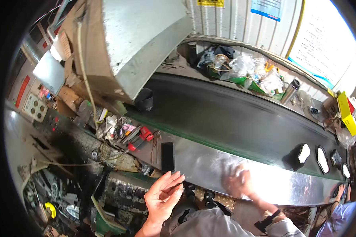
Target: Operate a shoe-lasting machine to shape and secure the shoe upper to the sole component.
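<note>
My left hand (162, 199) is raised in front of the metal ledge (201, 158), its fingers stretched out and nothing in them. Just beyond its fingertips a black phone (167, 157) lies flat on that ledge. Over the middle of the ledge is my right hand (240, 183), smeared by motion. A pale blur shows at its fingers, and I cannot make out whether it is a held thing or a reflection. Several dark shoe pieces, some with white faces, lie toward the right end of the black conveyor belt (225, 110), among them one white-faced piece (322, 160).
Another person's hand (340, 191) rests at the belt's right end. A large metal hood (142, 35) overhangs the belt's left part, beside a dark cup (145, 99). Behind the belt stand bagged scraps (247, 67) and a steel flask (290, 91). Red-handled tools (142, 137) clutter the left.
</note>
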`<state>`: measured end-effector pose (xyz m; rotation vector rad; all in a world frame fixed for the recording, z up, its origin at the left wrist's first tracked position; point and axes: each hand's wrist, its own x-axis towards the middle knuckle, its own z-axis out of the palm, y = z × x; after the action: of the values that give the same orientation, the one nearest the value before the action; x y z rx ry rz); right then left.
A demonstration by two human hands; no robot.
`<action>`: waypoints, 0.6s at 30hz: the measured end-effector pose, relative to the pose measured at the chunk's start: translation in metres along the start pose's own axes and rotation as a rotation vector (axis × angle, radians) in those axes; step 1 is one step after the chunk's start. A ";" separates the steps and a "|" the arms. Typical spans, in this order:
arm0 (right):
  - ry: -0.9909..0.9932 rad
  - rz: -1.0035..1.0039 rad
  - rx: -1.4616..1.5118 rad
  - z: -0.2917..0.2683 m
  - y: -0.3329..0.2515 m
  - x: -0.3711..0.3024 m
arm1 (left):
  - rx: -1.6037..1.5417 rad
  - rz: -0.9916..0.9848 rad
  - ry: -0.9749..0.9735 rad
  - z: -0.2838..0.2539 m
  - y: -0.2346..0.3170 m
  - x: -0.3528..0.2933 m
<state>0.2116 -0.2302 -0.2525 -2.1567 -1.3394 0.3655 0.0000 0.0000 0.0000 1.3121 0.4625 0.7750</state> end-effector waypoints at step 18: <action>0.072 0.613 0.984 -0.027 -0.065 0.229 | 1.512 0.005 -0.134 -0.296 -0.208 0.467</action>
<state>0.2837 -0.0145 -0.1774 -1.6097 -0.2609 0.9354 0.1566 0.5295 -0.2107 2.7195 1.0119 0.2219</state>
